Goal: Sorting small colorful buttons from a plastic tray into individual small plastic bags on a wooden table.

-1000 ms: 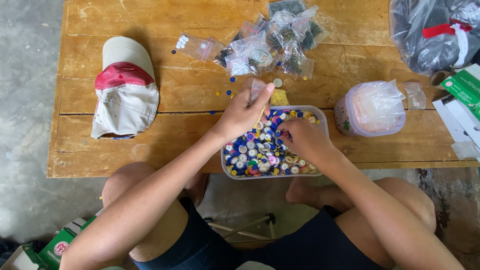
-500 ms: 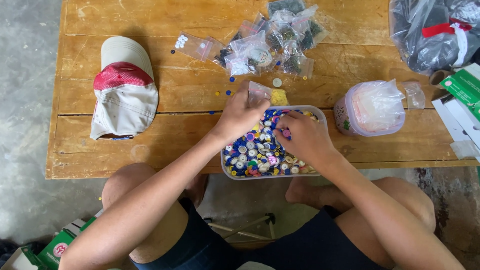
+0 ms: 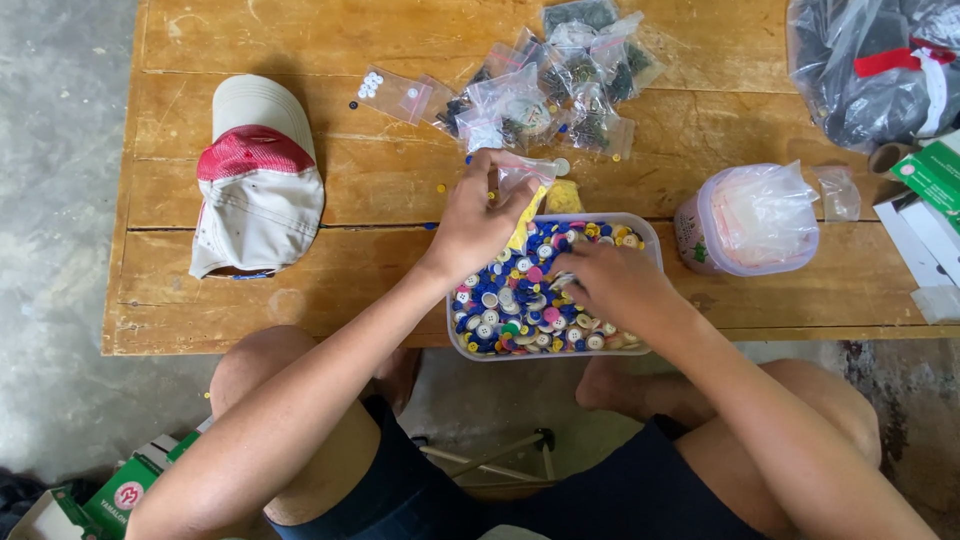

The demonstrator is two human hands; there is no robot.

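Over the clear tub (image 3: 650,240) of mixed buttons (image 3: 515,300) on the bench (image 3: 300,270), our left hand (image 3: 475,215) pinches a small clear bag (image 3: 530,175), its long axis pointing away from that grip. Our right hand (image 3: 610,285), nearer the buttons, curls fingers down among them; its hold we cannot tell. One tub, one held bag, two hands

A clear rectangular plastic container (image 3: 648,232) sits at the near edge of a wooden table, filled with loose buttons (image 3: 510,300), mostly blue, with white, yellow, pink and green mixed in; a small clear plastic bag (image 3: 528,178), holding something yellow at its lower end, is held upright just above the container's far left corner.
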